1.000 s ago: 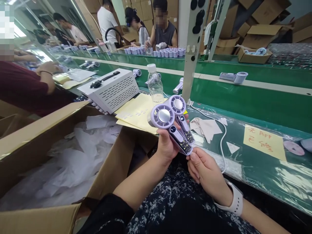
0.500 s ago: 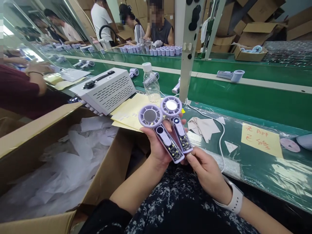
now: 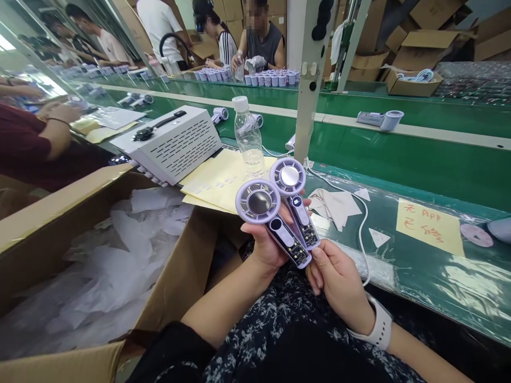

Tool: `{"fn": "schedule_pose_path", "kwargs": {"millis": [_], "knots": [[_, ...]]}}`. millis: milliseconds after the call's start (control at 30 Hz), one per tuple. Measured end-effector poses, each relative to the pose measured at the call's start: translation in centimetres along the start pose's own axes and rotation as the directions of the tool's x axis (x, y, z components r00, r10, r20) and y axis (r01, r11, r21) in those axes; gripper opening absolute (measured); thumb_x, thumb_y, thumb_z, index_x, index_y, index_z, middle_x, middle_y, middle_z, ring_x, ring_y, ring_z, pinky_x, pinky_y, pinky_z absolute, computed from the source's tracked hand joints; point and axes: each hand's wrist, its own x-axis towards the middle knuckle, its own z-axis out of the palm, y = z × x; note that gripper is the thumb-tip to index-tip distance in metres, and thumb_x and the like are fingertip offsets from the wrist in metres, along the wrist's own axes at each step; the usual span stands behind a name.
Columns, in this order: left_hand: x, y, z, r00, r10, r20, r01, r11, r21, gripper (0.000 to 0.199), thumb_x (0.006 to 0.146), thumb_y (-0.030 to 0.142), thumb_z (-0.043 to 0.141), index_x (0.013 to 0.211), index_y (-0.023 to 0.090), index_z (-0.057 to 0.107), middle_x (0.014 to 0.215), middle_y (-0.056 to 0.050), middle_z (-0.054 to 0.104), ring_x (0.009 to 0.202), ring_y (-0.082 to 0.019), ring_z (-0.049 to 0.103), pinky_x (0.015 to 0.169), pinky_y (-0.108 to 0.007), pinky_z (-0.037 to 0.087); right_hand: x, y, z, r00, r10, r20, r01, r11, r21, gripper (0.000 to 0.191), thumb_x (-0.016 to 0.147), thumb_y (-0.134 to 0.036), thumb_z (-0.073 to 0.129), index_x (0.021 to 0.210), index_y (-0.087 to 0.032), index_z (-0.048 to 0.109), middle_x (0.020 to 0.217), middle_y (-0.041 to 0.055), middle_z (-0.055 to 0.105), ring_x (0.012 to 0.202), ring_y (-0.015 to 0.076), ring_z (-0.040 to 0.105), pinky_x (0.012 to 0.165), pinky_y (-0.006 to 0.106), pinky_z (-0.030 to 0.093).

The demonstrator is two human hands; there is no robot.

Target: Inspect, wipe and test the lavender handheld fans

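Observation:
Two lilac handheld fans lie side by side above my lap. My left hand (image 3: 268,249) is closed round both handles from below. The nearer fan (image 3: 284,237) has a dark round display; the farther fan (image 3: 302,217) shows lit digits on its display. With thumb and fingers, my right hand (image 3: 339,276) pinches the bottom end of the farther fan. Behind the fans stands a clear plastic bottle (image 3: 248,135) on yellow sheets (image 3: 213,178).
At left is an open cardboard box (image 3: 175,271) with white plastic bags. Beyond it stands a grey vented metal case (image 3: 175,146). A metal post (image 3: 305,106), white cable (image 3: 361,239), cloth (image 3: 333,207) and note (image 3: 429,226) lie ahead. People sit across the green belt (image 3: 439,117).
Both fans have shifted slightly right in the view, and their heads have tilted a little. My right hand's lower fingers now show beneath the handles.

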Motion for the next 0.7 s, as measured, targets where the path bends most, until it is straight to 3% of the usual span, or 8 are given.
{"fn": "schedule_pose_path", "kwargs": {"millis": [100, 233, 300, 400, 467, 500, 600, 700], "knots": [[0.2, -0.1, -0.3, 1.000, -0.005, -0.031, 0.005, 1.000, -0.003, 0.072, 0.052, 0.093, 0.065, 0.060, 0.021, 0.063, 0.103, -0.007, 0.074, 0.096, -0.029, 0.071, 0.080, -0.039, 0.061, 0.3, -0.3, -0.4, 0.996, -0.070, 0.046, 0.077, 0.983, -0.168, 0.035, 0.105, -0.045, 0.046, 0.081, -0.022, 0.055, 0.071, 0.0000, 0.060, 0.067, 0.0150, 0.058, 0.065, 0.027, 0.049], [0.9, 0.3, -1.1, 0.995, 0.033, -0.094, -0.039, 0.998, -0.059, 0.068, 0.064, 0.089, 0.062, 0.066, 0.021, 0.063, 0.101, -0.005, 0.074, 0.092, -0.025, 0.071, 0.082, -0.038, 0.060, 0.7, -1.0, -1.8, 0.959, -0.247, 0.136, 0.279, 0.899, -0.338, 0.029, 0.106, -0.035, 0.041, 0.088, -0.022, 0.059, 0.101, 0.0070, 0.066, 0.093, 0.0199, 0.062, 0.083, 0.033, 0.051], [1.3, 1.0, -1.4, 0.986, 0.104, -0.134, -0.112, 0.992, -0.054, 0.065, 0.070, 0.086, 0.060, 0.067, 0.021, 0.064, 0.099, -0.004, 0.074, 0.092, -0.023, 0.070, 0.084, -0.036, 0.058, 1.7, -1.5, -3.1, 0.932, -0.351, 0.088, 0.350, 0.815, -0.462, 0.028, 0.105, -0.032, 0.042, 0.084, -0.022, 0.059, 0.118, 0.0104, 0.065, 0.110, 0.0237, 0.061, 0.094, 0.039, 0.050], [1.0, 1.9, -1.4, 0.986, 0.122, -0.113, -0.125, 0.992, -0.027, 0.065, 0.071, 0.086, 0.059, 0.066, 0.021, 0.066, 0.103, -0.005, 0.074, 0.094, -0.023, 0.069, 0.085, -0.037, 0.058, 3.8, -2.7, -4.5, 0.856, -0.515, -0.043, 0.319, 0.591, -0.741, 0.020, 0.099, -0.033, 0.052, 0.089, -0.021, 0.064, 0.126, 0.0157, 0.064, 0.121, 0.0319, 0.057, 0.102, 0.052, 0.045], [0.3, 2.0, -1.2, 0.997, 0.061, -0.045, -0.062, 0.998, -0.011, 0.067, 0.066, 0.089, 0.061, 0.065, 0.022, 0.067, 0.106, -0.006, 0.074, 0.094, -0.027, 0.069, 0.083, -0.041, 0.059, 4.8, -4.0, -4.4, 0.804, -0.593, -0.044, 0.305, 0.475, -0.826, 0.021, 0.095, -0.033, 0.056, 0.105, -0.019, 0.068, 0.119, 0.0163, 0.067, 0.115, 0.0325, 0.061, 0.099, 0.052, 0.047], [-0.2, 1.9, -1.1, 0.999, 0.037, -0.014, -0.037, 0.999, 0.003, 0.069, 0.063, 0.090, 0.061, 0.064, 0.022, 0.067, 0.104, -0.007, 0.074, 0.094, -0.029, 0.068, 0.083, -0.043, 0.059, 4.9, -4.7, -3.8, 0.797, -0.604, -0.028, 0.323, 0.464, -0.825, 0.023, 0.095, -0.031, 0.056, 0.111, -0.019, 0.068, 0.110, 0.0141, 0.070, 0.105, 0.0296, 0.065, 0.093, 0.048, 0.051], [-1.4, 0.9, -1.1, 1.000, 0.024, 0.018, -0.026, 0.997, 0.075, 0.074, 0.057, 0.096, 0.058, 0.063, 0.023, 0.068, 0.086, -0.010, 0.072, 0.094, -0.035, 0.068, 0.082, -0.048, 0.059, 4.3, -6.3, -1.5, 0.803, -0.595, 0.028, 0.410, 0.518, -0.750, 0.018, 0.094, -0.024, 0.059, 0.108, -0.020, 0.070, 0.084, 0.0041, 0.074, 0.069, 0.0182, 0.066, 0.067, 0.032, 0.054], [-2.1, -0.4, -2.3, 1.000, 0.004, -0.027, 0.000, 0.990, 0.141, 0.081, 0.043, 0.101, 0.058, 0.062, 0.023, 0.068, 0.073, -0.011, 0.068, 0.093, -0.039, 0.066, 0.080, -0.049, 0.058, 3.6, -6.8, 0.1, 0.780, -0.623, 0.052, 0.446, 0.495, -0.746, 0.014, 0.092, -0.020, 0.059, 0.098, -0.021, 0.072, 0.081, 0.0031, 0.077, 0.061, 0.0157, 0.065, 0.061, 0.029, 0.052]]}}
